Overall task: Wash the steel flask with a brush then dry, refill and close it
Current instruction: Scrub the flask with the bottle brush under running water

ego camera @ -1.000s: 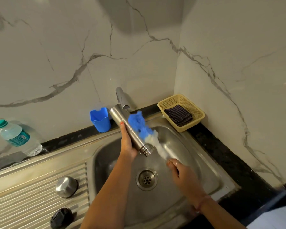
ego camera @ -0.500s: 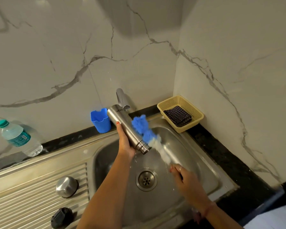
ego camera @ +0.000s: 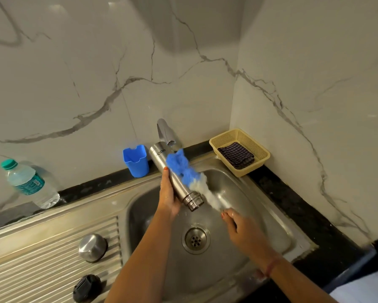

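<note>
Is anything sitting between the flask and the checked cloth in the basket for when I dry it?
Nothing visible does. The flask, gripped by the left hand, hangs over the sink; only the brush lies between it and the cloth.

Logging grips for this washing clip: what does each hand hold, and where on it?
Left hand grips the steel flask around its body; right hand grips the brush by its handle end.

Flask (ego camera: 175, 178) brushed steel; sink (ego camera: 244, 193) shiny steel; basket (ego camera: 258, 147) matt plastic w/ cloth (ego camera: 236, 155)

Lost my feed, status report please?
Left hand grips steel flask over sink. Right hand holds brush against flask's outside. Nothing in the way.
</note>
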`<state>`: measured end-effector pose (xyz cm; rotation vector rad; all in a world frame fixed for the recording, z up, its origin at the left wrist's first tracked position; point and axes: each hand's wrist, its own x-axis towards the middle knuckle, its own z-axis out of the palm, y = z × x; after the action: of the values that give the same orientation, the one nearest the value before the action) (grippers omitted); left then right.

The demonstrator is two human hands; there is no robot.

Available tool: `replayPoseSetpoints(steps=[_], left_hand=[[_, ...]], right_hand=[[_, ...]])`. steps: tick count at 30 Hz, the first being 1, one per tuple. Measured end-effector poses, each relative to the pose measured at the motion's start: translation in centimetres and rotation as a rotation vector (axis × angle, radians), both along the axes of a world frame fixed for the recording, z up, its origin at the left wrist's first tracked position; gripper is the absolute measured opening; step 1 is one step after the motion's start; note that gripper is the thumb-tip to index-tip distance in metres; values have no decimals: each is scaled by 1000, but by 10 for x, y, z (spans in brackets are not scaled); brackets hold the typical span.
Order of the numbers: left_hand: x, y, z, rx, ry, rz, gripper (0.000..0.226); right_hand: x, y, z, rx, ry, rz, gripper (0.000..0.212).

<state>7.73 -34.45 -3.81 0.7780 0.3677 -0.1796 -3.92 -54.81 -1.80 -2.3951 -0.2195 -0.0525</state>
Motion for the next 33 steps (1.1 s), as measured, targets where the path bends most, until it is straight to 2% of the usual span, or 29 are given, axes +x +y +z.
replayPoseSetpoints(steps=[3,7,11,15,18,24,29,33], left_hand=[[-3,2,-3,26,11,-54,71],[-14,-10,-3,49,71,-121,72],[-21,-14,-11,86,103,-110,80],[-20,-1,-20,75,105,-57,76],[-20,7,-21,51,102,-64,81],[-26,5,-12,32,114,-91,80],[-17,9,-11,-5,84,-90,77],[-12,11,-6,4,92,28,73]], right_hand=[[-6,4,-11,-8,13,-40,31],[30,31,10,-140,-115,-68,29],[55,44,21,-234,-140,-125,32],[20,42,3,-274,-164,-127,32],[-4,45,-8,-199,-116,-116,33],[37,51,-18,122,5,-214,25],[2,38,-30,107,-43,-142,39],[-20,25,-35,171,-1,-123,18]])
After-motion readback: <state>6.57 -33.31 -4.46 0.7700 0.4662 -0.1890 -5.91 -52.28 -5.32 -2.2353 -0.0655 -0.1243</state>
